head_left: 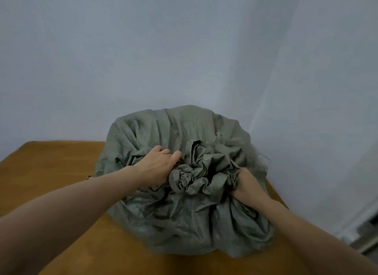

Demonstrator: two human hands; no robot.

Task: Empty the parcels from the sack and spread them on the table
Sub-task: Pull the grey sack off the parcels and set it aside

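Note:
A bulging grey-green woven sack (178, 131) stands on the brown wooden table (51, 172), its mouth bunched into a crumpled knot facing me. My left hand (155, 166) grips the gathered cloth on the left side of the bunch. On the right side of the bunch, my right hand (247, 184) is closed on the folds, its fingers buried in the cloth. No parcel shows; whatever the sack holds is hidden inside it.
A pale blue-white wall (184, 49) rises right behind the sack, and another wall closes in on the right. The table's right edge (276, 195) runs close to my right hand. Bare tabletop lies to the left and in front of the sack.

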